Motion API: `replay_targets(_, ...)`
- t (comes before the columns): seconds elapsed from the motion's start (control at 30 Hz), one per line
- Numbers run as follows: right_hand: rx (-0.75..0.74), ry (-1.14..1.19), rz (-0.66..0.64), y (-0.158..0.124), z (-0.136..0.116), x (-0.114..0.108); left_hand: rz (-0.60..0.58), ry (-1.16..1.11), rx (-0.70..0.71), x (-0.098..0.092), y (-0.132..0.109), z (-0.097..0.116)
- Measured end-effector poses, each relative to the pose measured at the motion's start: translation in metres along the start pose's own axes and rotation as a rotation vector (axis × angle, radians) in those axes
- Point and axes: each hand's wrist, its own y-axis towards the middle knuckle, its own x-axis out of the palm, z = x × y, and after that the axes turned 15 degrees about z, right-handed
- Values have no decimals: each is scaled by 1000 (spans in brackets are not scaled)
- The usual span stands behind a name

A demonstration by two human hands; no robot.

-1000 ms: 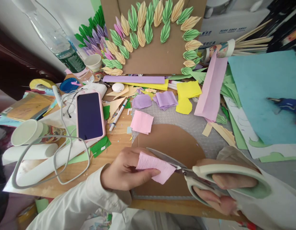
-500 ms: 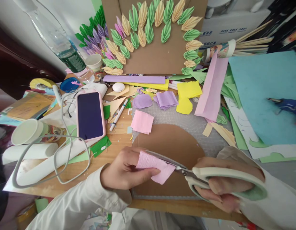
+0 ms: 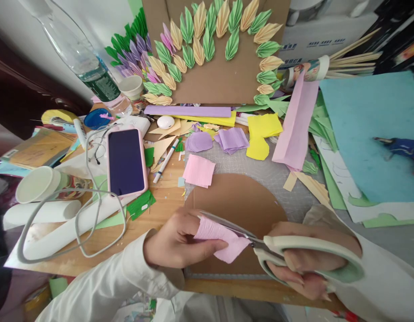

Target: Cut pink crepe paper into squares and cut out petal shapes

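Between the thumb and fingers of my left hand (image 3: 182, 241) is a small piece of pink crepe paper (image 3: 231, 248). My right hand (image 3: 310, 259) is wrapped round the pale handles of a pair of scissors (image 3: 287, 246). The scissor blades point left and lie along the upper edge of the pink paper, with the paper's right corner close to the pivot. Below both hands lies a brown cardboard piece with a rounded top (image 3: 240, 197). A stack of pink paper squares (image 3: 199, 171) rests just beyond it.
Purple paper pieces (image 3: 232, 139) and yellow ones (image 3: 262, 129) lie farther back. A phone (image 3: 126, 162), a looped white cable (image 3: 82, 246) and a paper cup (image 3: 39, 184) are on the left. Cardboard with folded paper leaves (image 3: 213, 80) stands behind; blue paper (image 3: 371, 134) lies right.
The scissors and my right hand have shifted slightly left, so the pivot is nearer the pink paper. My left hand has moved a little right with the paper.
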Motion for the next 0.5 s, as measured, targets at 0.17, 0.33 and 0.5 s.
replay_targets(0.17, 48, -59, 62, -3, -6, 4, -11, 30, -32, -2, -1, 0)
replay_targets(0.33, -24, -29, 146, -4, 3, 8, 8, 31, -47, -1, -1, -2)
replay_targets(0.5, -207, -93, 308, -13, -6, 6, 66, -33, -186, -2, -2, -1)
